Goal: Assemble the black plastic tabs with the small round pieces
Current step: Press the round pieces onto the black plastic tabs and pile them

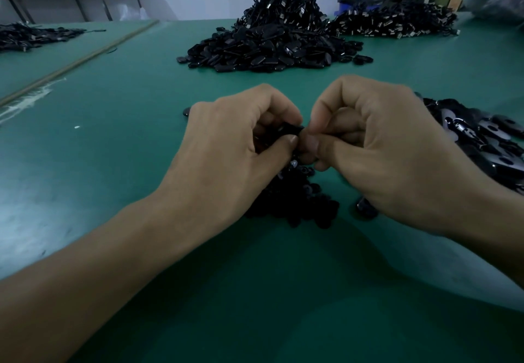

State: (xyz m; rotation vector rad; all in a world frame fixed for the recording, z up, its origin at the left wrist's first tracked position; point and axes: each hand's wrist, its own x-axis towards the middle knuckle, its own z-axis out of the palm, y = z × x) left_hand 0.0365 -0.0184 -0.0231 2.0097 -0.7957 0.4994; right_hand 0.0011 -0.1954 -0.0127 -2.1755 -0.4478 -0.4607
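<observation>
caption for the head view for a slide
Left hand and right hand pinch a black part over a heap of small black pieces on a green table.

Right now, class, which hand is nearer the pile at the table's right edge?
Right. The right hand sits just left of the pile; the left hand is farther left, beyond it.

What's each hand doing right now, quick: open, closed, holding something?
Left hand: closed, pinching a black piece.
Right hand: closed, pinching the same black piece at its end; anything else in its grip is hidden.
</observation>
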